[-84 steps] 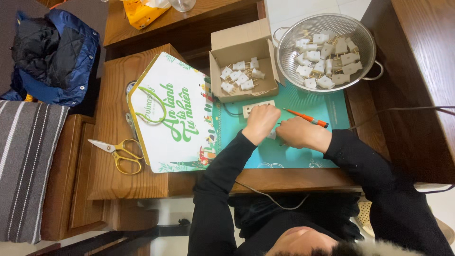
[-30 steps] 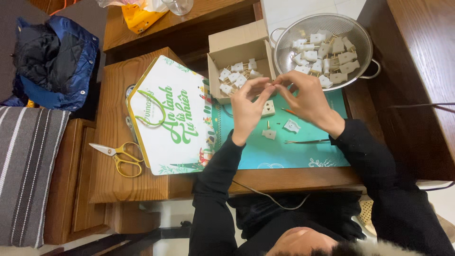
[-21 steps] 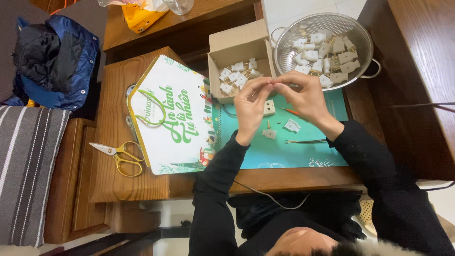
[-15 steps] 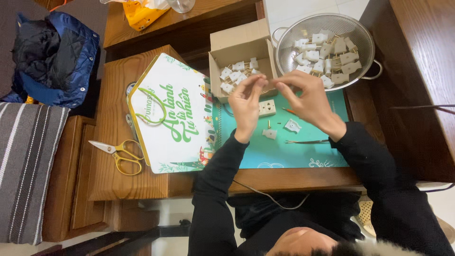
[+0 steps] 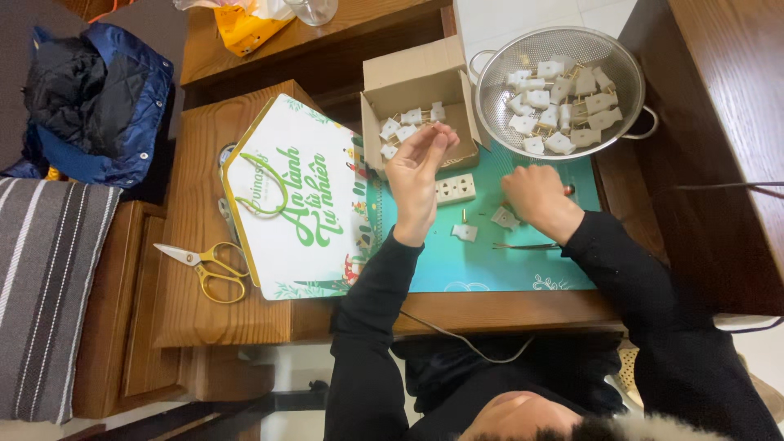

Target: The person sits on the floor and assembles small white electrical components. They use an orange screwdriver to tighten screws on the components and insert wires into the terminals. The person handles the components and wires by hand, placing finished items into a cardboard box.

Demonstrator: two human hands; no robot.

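My left hand (image 5: 416,175) is raised with straight fingers, its tips over the edge of a small cardboard box (image 5: 412,77) that holds several white plugs (image 5: 406,131). My right hand (image 5: 535,198) rests on the teal mat (image 5: 490,269), fingers curled around an orange-handled screwdriver whose reddish end (image 5: 569,189) sticks out on the right. Between the hands lie a white socket block (image 5: 456,188), two white plug parts (image 5: 465,233) and a small brass pin (image 5: 465,216). A thin dark tool (image 5: 523,245) lies near my right wrist.
A metal colander (image 5: 625,61) with several white plugs stands behind the mat at the right. A house-shaped printed card (image 5: 286,204) and yellow-handled scissors (image 5: 204,265) lie at the left. A dark jacket (image 5: 90,106) and a striped cushion (image 5: 49,294) are further left.
Both hands were together above the mat working on a small white part. My left hand has since reached to the box, and my right hand has dropped to the mat onto the screwdriver.
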